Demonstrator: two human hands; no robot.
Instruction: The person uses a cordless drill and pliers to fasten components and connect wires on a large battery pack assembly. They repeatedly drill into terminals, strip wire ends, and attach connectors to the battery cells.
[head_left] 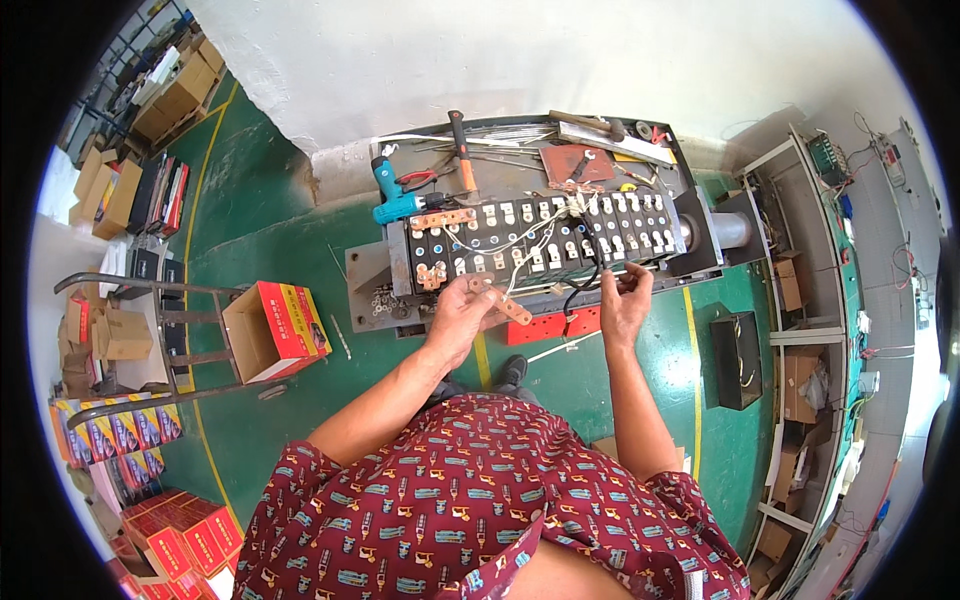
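My left hand (463,317) is closed around a flat copper busbar (513,308) with holes, held just in front of the battery pack. My right hand (626,305) is raised at the pack's front edge, thumb and fingers apart, with nothing visible in it. Close to it, a black cable (590,240) runs over the pack and down its front. The long battery pack (495,238) has rows of pale terminals, with white wires (524,258) lying across them. Other copper busbars (443,218) sit on its left end.
Behind the pack lie a teal power drill (398,203), a hammer (461,150), red-handled pliers (416,181) and metal rods. A hand truck (205,288) and an open red carton (290,325) stand left. Shelving (805,338) and a black bin (735,360) are right.
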